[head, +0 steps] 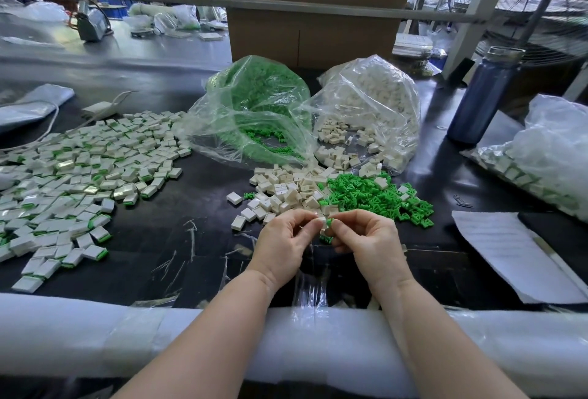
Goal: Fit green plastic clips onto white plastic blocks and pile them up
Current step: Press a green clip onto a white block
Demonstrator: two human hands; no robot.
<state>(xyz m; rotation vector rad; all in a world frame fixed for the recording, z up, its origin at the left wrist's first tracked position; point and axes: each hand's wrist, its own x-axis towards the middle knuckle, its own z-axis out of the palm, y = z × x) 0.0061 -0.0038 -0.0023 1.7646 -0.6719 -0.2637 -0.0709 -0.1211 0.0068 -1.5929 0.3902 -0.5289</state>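
My left hand (283,242) pinches a small white block (322,222) at its fingertips. My right hand (366,239) pinches a green clip (330,222) against that block, and more green clips (326,239) show under its curled fingers. Both hands meet just in front of a heap of loose white blocks (286,191) and a heap of loose green clips (375,196) on the black table (178,207). A broad spread of blocks fitted with clips (86,172) covers the table's left side.
Behind the heaps lie an open clear bag of green clips (254,112) and one of white blocks (372,106). A blue bottle (483,96) stands at the right, with a bag of fitted blocks (541,160) and a paper sheet (509,252). White foam padding (95,332) lines the near edge.
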